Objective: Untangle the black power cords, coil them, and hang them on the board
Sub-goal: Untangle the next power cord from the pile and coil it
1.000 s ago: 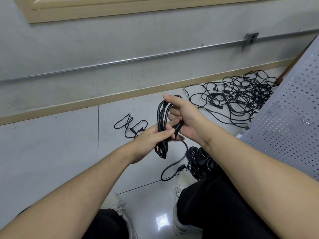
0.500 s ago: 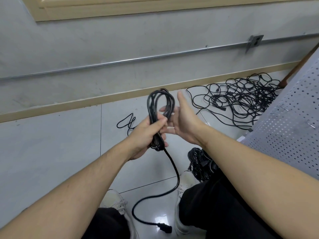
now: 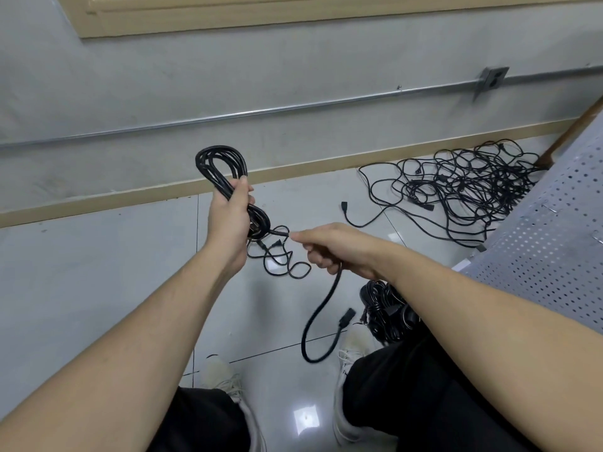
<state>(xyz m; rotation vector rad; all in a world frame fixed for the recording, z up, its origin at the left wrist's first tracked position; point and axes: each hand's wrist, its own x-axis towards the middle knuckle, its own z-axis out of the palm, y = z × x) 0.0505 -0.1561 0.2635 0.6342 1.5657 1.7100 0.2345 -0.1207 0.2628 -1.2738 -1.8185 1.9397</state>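
Both hands worked one black power cord: the left hand (image 3: 230,220) gripped a coiled bundle of black rubber-sheathed cord (image 3: 222,168) around its waist, loops standing up above the fist, and the right hand (image 3: 329,247) closed around the loose tail of that same cord (image 3: 321,308), pulling it out to the right. That tail dropped from the right fist in a curve and ended in a black moulded plug (image 3: 346,318) hanging just above the floor.

Judging by this, the step in hand was finishing the coil: the tail looked ready to be wrapped around the bundle's waist to lock it. The next move would call for keeping the left grip firm so the loops do not spring apart, then passing the tail round and tucking the plug end.

Just beyond the hands, a thin black cable (image 3: 284,262) lay in small loops on the grey tiled floor (image 3: 98,272). Near the person's right shoe sat a dark heap of gathered cords (image 3: 381,308); how many were in it I could not tell. Farther right, against the wall's skirting, a large tangle of black cords (image 3: 463,190) spread out, too knotted to count. At the right edge stood the grey perforated metal board (image 3: 548,256), with no coil visibly hung on the part that showed.

Counted: two hands, one coil in hand, one heap, one tangle, one board.
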